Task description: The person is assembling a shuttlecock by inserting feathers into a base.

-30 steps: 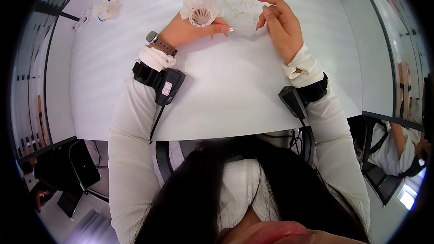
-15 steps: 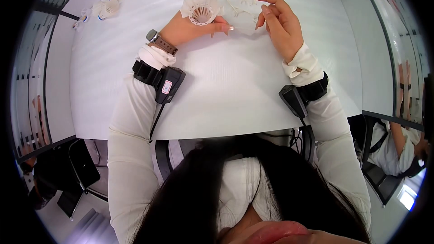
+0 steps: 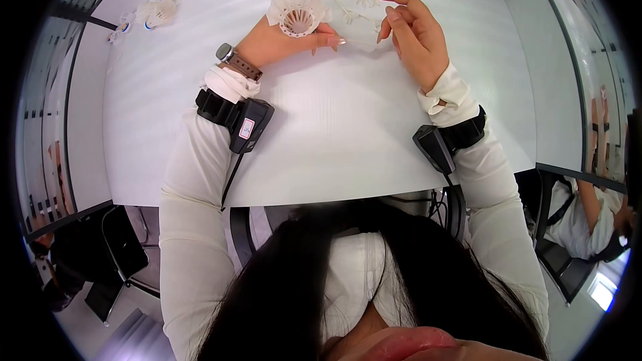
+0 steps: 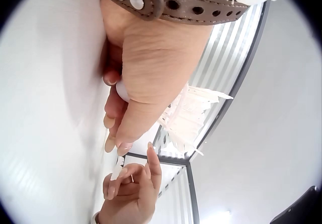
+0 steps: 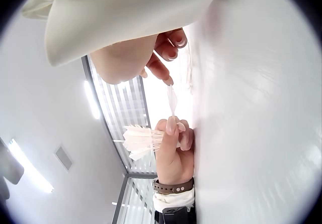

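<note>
Over white tabletop (image 3: pixel 334 127), left hand (image 3: pixel 281 47) grips shuttlecock (image 3: pixel 298 15), right hand (image 3: pixel 418 39) seemingly pinches feather (image 5: pixel 172 101)

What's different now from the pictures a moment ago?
Nothing visibly changed; nothing was picked up or let go. The left hand still holds the shuttlecock, the right hand still pinches the white feather stretching between them, and the other shuttlecocks stayed put.
</note>
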Motion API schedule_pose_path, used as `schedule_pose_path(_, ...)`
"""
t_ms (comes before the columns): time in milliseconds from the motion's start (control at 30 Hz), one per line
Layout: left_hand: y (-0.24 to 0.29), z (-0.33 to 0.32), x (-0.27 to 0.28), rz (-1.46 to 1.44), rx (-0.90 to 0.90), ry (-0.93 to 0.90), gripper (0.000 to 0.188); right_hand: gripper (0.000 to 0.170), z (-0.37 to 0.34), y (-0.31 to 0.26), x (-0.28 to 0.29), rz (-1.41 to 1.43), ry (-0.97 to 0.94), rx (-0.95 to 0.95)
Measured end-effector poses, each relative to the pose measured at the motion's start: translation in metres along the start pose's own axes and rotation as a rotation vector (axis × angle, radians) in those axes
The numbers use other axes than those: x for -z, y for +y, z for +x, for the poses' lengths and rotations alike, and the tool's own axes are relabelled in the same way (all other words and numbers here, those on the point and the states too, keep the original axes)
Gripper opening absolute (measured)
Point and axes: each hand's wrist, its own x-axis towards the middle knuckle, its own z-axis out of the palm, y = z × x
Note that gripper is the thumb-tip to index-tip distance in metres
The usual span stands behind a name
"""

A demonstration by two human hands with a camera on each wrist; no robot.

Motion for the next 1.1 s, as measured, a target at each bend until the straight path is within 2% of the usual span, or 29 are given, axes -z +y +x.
schedule_pose_path(333,-0.0004,-0.0005,-0.0016,-0.063,-0.001,0.007,0.019,0.026,-0.0005,-0.0021,0.0,0.004,0.099,0.026)
schedule_pose_path(533,0.0014,-0.0007,-0.0028,-0.051,0.029,0.022,0.019,0.027,-0.0019,-0.0026,0.0009,-0.003,0.017,0.012)
schedule_pose_path(967,0.0053,-0.001,-0.0013,-0.055,0.06,0.012,0.014,0.026,-0.0013,-0.0056,0.0001,0.006,0.057,-0.023)
schedule_pose_path(1100,-0.0001,0.0006,-0.0012,-0.079,0.01,-0.004,0.018,0.025,-0.0026,-0.0088,0.0018,0.006,0.041,-0.058)
